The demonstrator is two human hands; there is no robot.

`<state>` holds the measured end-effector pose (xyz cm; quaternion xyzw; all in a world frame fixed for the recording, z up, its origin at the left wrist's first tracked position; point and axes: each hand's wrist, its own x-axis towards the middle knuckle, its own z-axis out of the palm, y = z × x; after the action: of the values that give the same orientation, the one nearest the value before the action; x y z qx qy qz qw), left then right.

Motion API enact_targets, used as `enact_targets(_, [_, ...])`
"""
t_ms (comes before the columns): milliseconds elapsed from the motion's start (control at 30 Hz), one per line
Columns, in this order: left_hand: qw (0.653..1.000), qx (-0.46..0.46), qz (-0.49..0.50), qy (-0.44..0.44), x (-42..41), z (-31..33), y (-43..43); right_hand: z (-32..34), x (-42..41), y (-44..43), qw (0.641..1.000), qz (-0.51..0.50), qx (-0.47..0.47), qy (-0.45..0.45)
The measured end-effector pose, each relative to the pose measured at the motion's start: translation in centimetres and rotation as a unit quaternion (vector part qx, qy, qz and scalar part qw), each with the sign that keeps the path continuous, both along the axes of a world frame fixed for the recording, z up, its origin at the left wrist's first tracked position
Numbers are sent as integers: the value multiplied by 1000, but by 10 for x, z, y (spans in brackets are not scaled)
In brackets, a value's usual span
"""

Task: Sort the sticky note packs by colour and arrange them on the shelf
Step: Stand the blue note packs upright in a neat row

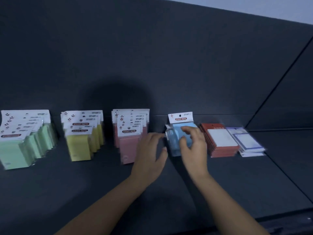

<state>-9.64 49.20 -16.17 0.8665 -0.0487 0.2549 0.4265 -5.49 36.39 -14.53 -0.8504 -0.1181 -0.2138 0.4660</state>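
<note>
Hands at the blue packs point(176, 142), standing on the shelf point(67, 192) between the pink packs point(128, 146) and the red stack point(221, 141).
Your left hand point(149, 155) has straight fingers, tips at the packs' left side; your right hand point(194, 148) curls fingers and thumb round the front one. Further left stand the yellow packs point(79, 148) and green packs point(15, 153).

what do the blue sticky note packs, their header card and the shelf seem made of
The blue sticky note packs: matt pale-blue paper pads, apparently in clear glossy plastic sleeves, given the shiny see-through left edge. The header card: white printed cardboard by its look, with a punched hole. The shelf: dark smooth matt surface; painted metal or laminate, cannot tell.
</note>
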Motion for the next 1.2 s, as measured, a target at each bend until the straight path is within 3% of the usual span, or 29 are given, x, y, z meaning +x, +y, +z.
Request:
enact_targets(200, [975,12,93,201,52,-4,-54,-10,38,-55,970,-69,-217,86])
enact_targets(333, [970,-40,149,186,59,-8,-71,-19,47,-61,968,-41,-229,94])
enact_targets(433, [972,-101,185,101,56,-6,-75,-20,46,-63,982,-21,-170,80])
enact_targets(567, [958,-244,153,-14,41,10,-76,-12,31,-57,996,13,24,83])
enact_targets(633, [942,-315,113,-13,29,16,-71,-6,20,-53,981,70,144,112])
enact_targets(700, [929,-359,90,-1,12,17,-60,-2,9,-50,939,158,250,177])
enact_targets(767, [922,-376,89,30,-7,12,-46,-4,-1,-46,910,227,255,234])
enact_targets(1000, [949,-204,160,181,-72,-26,-3,-37,-38,-23,910,276,10,310])
enact_targets(1200, [957,7,209,201,-77,-34,8,-45,-46,-6,923,251,-164,240])
